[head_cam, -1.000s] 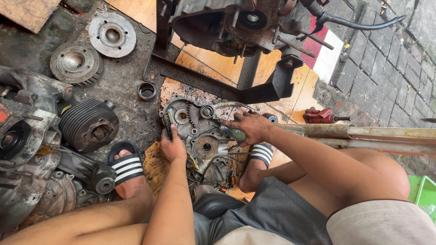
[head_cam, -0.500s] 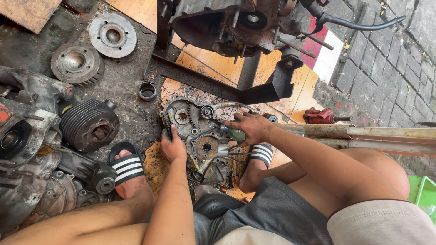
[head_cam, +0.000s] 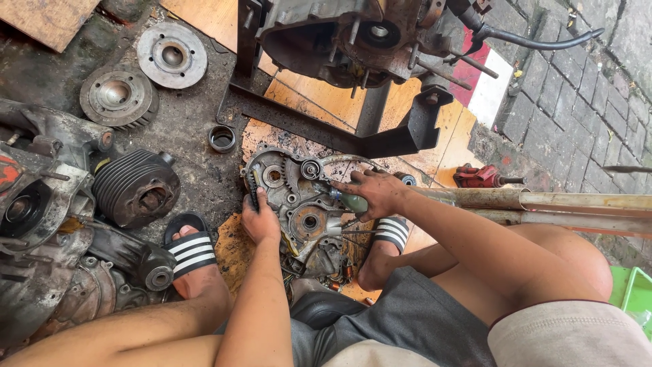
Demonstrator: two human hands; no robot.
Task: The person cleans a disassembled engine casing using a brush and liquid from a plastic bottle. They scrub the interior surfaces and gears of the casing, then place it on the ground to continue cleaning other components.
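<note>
Both hands (head_cam: 260,221) on crankcase (head_cam: 299,211) edges

The single head-worn camera looks steeply down, close over the lap, knees and oily ground.

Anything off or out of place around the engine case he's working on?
No breakage visible. The left hand steadies the engine case and the right hand holds a green-handled tool. Oily stains soak the wooden board, and the finned cylinder lies on its side.
</note>
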